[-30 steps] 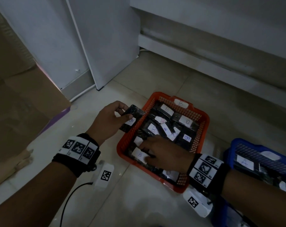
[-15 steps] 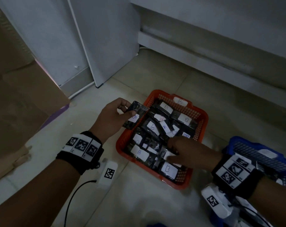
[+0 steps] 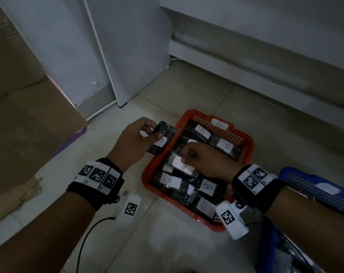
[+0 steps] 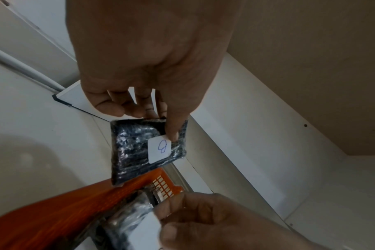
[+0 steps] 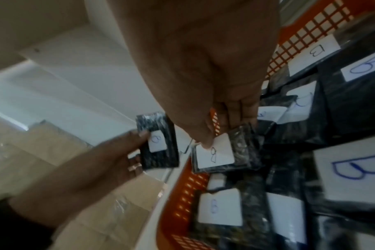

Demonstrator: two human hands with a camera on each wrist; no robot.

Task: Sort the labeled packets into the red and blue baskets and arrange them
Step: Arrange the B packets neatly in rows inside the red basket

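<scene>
The red basket (image 3: 244,139) sits on the floor, filled with several black packets bearing white "B" labels. My left hand (image 3: 149,133) holds one black B packet (image 3: 164,135) just outside the basket's left rim; the left wrist view shows the thumb on that packet (image 4: 139,148). My right hand (image 3: 184,154) is over the basket's middle and pinches another B packet (image 3: 181,164) between thumb and fingers. That packet (image 5: 216,155) is tilted and lifted off the pile. The blue basket (image 3: 305,186) lies at the right, mostly behind my right arm.
A cardboard box (image 3: 29,125) stands to the left. A white cabinet panel (image 3: 127,56) and a white ledge (image 3: 246,62) lie beyond the baskets. A black cable (image 3: 84,243) runs over the tiled floor near my left forearm.
My right hand moved from the basket's near right corner to its middle and picked up a B packet. My left hand kept its packet at the left rim.
</scene>
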